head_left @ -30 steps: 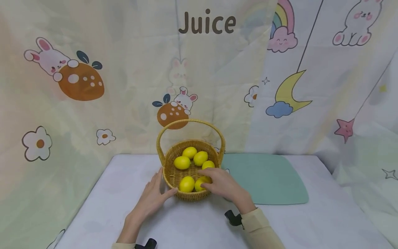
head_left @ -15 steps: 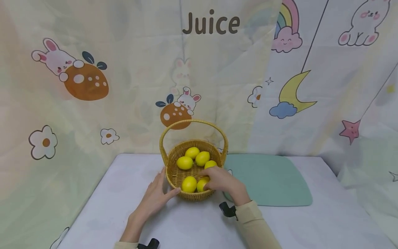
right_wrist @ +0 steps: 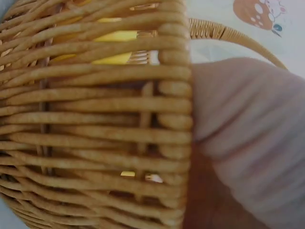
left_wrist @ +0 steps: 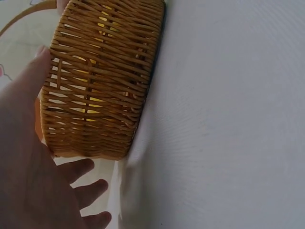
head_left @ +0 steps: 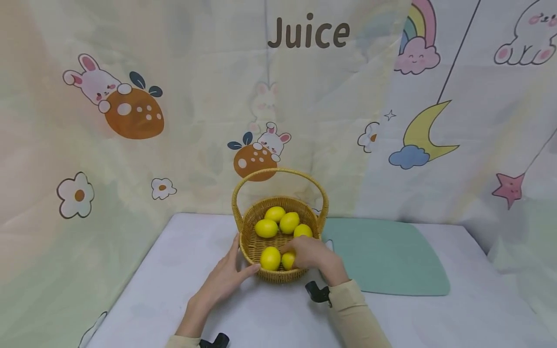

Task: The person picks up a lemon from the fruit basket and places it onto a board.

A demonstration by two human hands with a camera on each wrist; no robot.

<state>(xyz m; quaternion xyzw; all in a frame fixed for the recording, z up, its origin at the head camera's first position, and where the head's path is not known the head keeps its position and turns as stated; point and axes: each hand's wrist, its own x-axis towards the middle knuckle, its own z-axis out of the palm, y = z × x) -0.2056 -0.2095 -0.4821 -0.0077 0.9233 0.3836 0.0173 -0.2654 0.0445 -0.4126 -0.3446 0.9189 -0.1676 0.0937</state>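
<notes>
Seemingly, picking is in hand: the wide-spread left hand [head_left: 224, 280] is bracing the round tan wicker basket [head_left: 282, 277] while the right hand [head_left: 311, 253] is gripping an oval yellow lemon [head_left: 287, 261] inside its near wall, likely needing a lift clear.

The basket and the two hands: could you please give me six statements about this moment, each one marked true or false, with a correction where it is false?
1. The left hand touches the basket. True.
2. In the head view, the green mat lies to the left of the basket. False: it lies to the right.
3. The right hand reaches into the basket. True.
4. Only three lemons show in the head view. False: six show, all inside the basket.
5. The handle is folded down. False: it stands up, arched above the basket.
6. In the head view, the word "Juice" appears above the basket. True.
</notes>
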